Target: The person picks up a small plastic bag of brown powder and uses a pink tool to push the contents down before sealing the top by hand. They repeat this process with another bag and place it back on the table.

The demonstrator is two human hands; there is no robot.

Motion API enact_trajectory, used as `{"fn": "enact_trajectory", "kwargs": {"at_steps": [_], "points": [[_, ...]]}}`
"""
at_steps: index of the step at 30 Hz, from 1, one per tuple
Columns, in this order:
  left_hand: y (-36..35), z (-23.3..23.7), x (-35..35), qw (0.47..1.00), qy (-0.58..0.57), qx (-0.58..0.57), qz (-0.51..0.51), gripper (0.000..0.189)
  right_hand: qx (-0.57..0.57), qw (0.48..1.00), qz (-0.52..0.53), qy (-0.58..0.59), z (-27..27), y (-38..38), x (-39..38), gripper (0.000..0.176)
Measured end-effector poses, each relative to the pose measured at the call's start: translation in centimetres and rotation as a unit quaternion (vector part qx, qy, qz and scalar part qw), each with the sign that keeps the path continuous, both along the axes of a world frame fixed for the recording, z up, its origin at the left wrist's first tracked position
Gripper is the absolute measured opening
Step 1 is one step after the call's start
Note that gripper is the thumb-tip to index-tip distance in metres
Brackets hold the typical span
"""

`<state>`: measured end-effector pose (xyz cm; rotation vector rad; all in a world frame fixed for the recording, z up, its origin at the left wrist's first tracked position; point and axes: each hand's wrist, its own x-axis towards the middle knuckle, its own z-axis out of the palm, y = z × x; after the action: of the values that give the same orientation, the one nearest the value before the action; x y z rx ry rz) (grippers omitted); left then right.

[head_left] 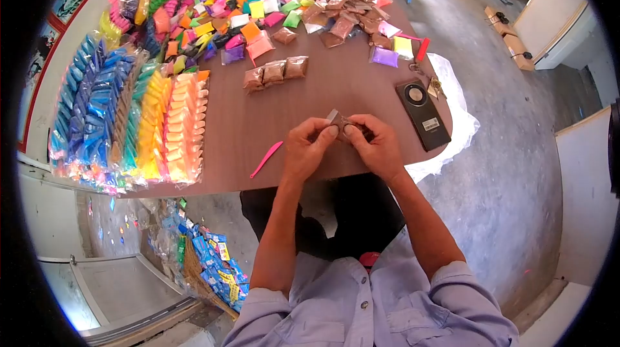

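Observation:
Close to the table's near edge, my left hand [312, 145] and my right hand [376, 147] meet over a small brown packet [338, 125]. Both thumbs and fingertips pinch it from either side; much of the packet is hidden by them. Beyond my hands, a short row of three clear-wrapped brown packets [274, 73] lies on the brown table [226, 124]. To the left of my left hand rests a pink plastic knife [266, 159]. A larger heap of brown packets [342, 16] is at the far right of the table.
Many colourful packets [219, 8] cover the far table. Stacked rows of coloured packets [126, 121] stand along the left edge. A dark phone-like device [423, 116] and keys [436, 85] lie at the right. Below left sits a basket [200, 276] with blue wrappers.

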<state>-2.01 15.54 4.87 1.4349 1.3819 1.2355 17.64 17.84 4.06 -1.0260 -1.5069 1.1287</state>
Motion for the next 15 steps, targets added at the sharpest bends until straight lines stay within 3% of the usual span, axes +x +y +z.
{"fn": "enact_trajectory", "kwargs": {"at_steps": [8,10,13,15], "points": [[-0.2,0.7,0.1,1.000,-0.012,-0.009,-0.008,0.024,0.045,0.998,0.010,-0.048,-0.4,0.2,-0.1,0.023],[-0.4,1.5,0.6,0.999,0.003,-0.032,-0.003,0.024,-0.017,0.999,0.001,0.034,-0.9,0.2,-0.1,0.023],[-0.5,1.5,1.0,0.999,-0.026,-0.019,0.005,0.023,-0.017,0.999,0.008,0.038,-0.6,0.2,0.1,0.022],[-0.4,1.0,0.5,0.999,0.026,-0.026,0.005,0.023,-0.012,0.999,0.006,0.030,-0.6,0.1,-0.2,0.022]]}}
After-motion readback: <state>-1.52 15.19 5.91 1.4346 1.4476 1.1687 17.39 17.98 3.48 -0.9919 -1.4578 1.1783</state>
